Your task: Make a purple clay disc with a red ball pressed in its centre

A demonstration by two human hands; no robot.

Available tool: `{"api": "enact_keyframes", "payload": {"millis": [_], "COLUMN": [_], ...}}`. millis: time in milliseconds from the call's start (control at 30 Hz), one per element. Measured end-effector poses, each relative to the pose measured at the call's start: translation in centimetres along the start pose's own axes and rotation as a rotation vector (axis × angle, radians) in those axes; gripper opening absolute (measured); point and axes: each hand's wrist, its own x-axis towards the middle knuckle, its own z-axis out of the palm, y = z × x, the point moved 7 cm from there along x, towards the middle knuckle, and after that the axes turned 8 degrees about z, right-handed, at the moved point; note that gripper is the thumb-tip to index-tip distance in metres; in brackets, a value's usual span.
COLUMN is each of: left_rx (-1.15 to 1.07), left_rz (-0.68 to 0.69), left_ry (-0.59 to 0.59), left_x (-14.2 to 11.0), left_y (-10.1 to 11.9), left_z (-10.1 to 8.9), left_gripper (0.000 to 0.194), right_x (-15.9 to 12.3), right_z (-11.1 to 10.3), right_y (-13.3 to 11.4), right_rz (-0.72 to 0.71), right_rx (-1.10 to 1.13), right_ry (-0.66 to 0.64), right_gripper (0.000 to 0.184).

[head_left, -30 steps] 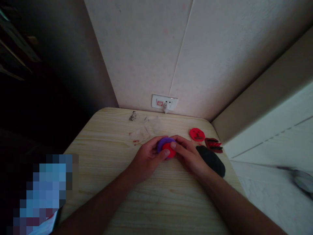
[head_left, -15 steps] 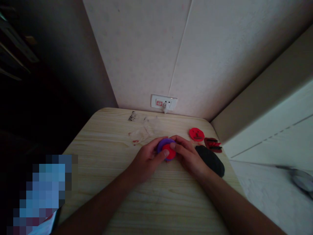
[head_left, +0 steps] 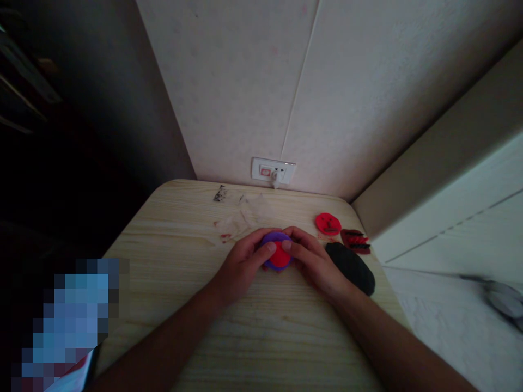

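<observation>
Between my two hands is a purple disc of what looks like modelling clay [head_left: 278, 267], with a smaller red clay disc [head_left: 280, 256] lying on its face. My left hand [head_left: 245, 261] grips the left side, its thumb pressing on the red disc's upper left. From the right, my right hand [head_left: 314, 258] holds the other edge, and its thumb presses near the red disc's upper right. The fingers of both hands curl behind the purple disc and are partly hidden. Just beyond my right hand lies a flat black oval slab [head_left: 352, 269].
On the light wooden table [head_left: 163, 234], a red disc with dark face-like marks [head_left: 328, 224] lies at the back right. Beside it is a brown piece with red and black strips [head_left: 355, 241]. Stains and clear film mark the back. A wall socket [head_left: 273, 170] holds a plug.
The red disc now sits more centrally on the purple disc, with a purple rim showing below it. My left thumb has shifted up along the red disc; both hands keep their hold.
</observation>
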Motion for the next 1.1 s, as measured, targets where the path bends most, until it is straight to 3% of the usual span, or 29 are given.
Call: {"api": "enact_keyframes", "payload": {"millis": [133,333,800,933,1100], "left_rx": [0.011,0.013,0.035,0.001,0.063], "left_rz": [0.018,-0.017,-0.029,0.029,-0.005], "left_ry": [-0.011,-0.007,0.003,-0.017,-0.029], "left_x": [-0.05,-0.17,-0.26,-0.15,-0.45], "left_y": [0.11,-0.55,-0.43,-0.02,-0.36], "left_z": [0.14,-0.01,-0.12,0.09,0.10], "left_gripper": [0.034,0.054,0.051,0.045,0.056], "right_x": [0.08,0.09,0.08,-0.02,-0.10], "right_z": [-0.07,0.13,0.59,0.39,0.66], "right_y": [-0.10,0.11,-0.04,-0.12,-0.06], "right_rz": [-0.015,-0.010,0.016,-0.026,0.000], "right_rx": [-0.049,0.017,0.133,0.038,0.008], "right_ry": [0.037,0.027,-0.029,0.014,-0.002], "right_gripper": [0.031,0.032,0.026,0.027,0.034]}}
